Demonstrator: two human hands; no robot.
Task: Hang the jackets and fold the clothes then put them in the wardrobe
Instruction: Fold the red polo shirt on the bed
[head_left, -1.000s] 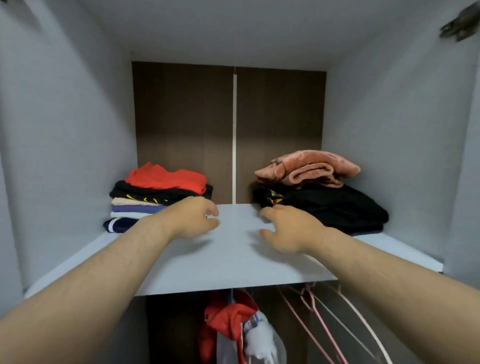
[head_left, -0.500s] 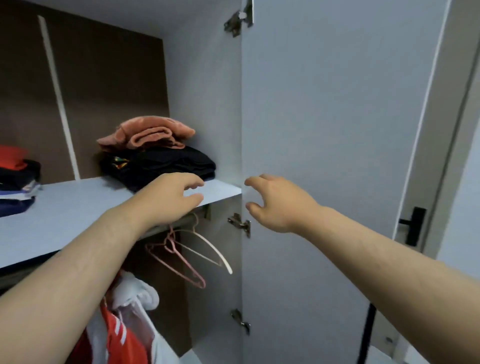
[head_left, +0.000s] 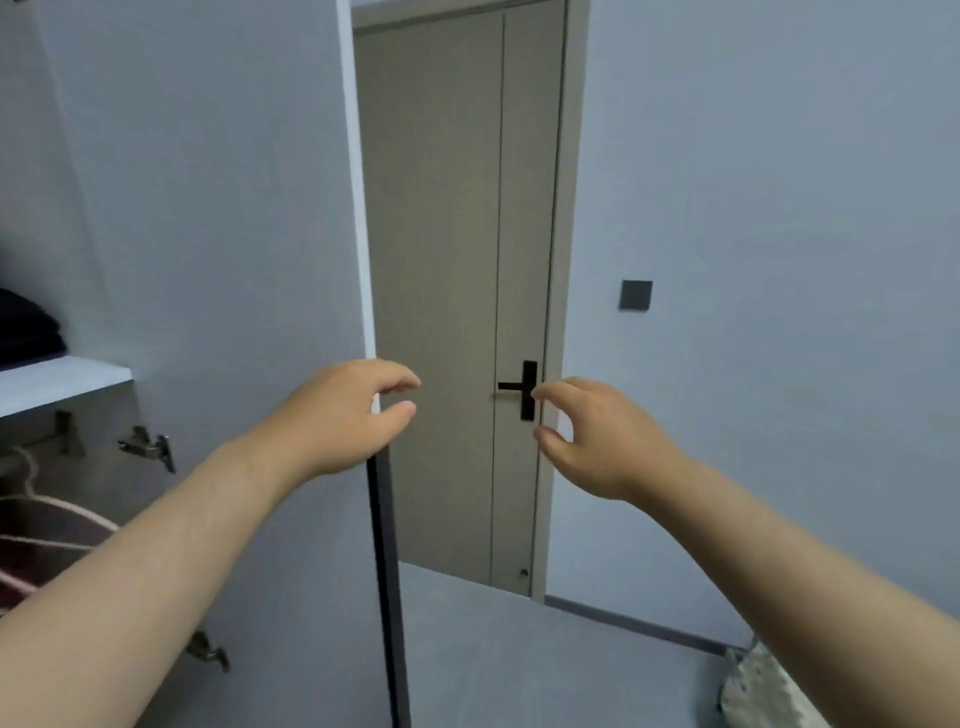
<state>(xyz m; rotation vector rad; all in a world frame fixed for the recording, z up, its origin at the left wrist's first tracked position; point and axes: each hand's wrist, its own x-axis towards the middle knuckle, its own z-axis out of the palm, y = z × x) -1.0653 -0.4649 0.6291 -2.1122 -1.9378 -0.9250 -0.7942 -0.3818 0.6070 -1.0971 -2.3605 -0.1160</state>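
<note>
left hand (head_left: 343, 415) loosely curled, right hand (head_left: 605, 441) likewise

Left hand (head_left: 343, 415) at the edge of the wardrobe door (head_left: 208, 234), right hand (head_left: 597, 441) before a room door (head_left: 441, 260), both empty.

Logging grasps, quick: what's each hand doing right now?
Left hand: open, fingers loosely curled, holding nothing.
Right hand: open, fingers loosely curled, holding nothing.

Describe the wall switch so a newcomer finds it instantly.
Start at the grey-brown room door in the middle. On the pale wall right of its frame, higher than the black door handle, sits the wall switch: a small dark square, that wall's only fixture.
</note>
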